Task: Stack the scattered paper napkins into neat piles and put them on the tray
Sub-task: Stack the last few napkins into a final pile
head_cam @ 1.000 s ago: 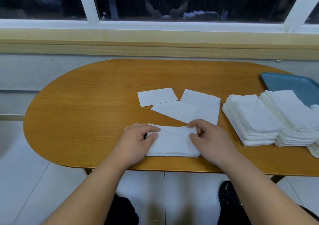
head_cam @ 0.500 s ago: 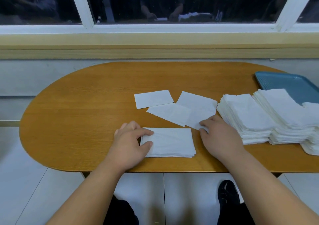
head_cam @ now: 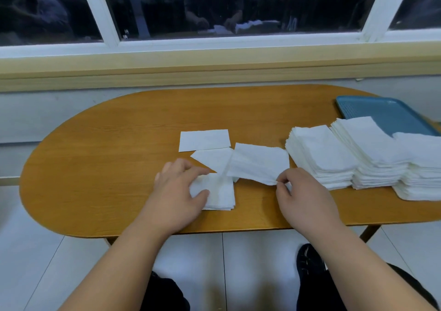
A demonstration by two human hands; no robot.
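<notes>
Napkin (head_cam: 259, 162) pinched at corner by right hand (head_cam: 307, 198); left hand (head_cam: 176, 191) grips small pile (head_cam: 222, 193).

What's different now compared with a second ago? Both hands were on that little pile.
The right hand left the small pile, reached to the rightmost loose napkin, pinched its near corner and is lifting it toward the pile. The left hand stays holding the small pile. The other two loose napkins, the tall stacks and the blue tray are unmoved.
</notes>
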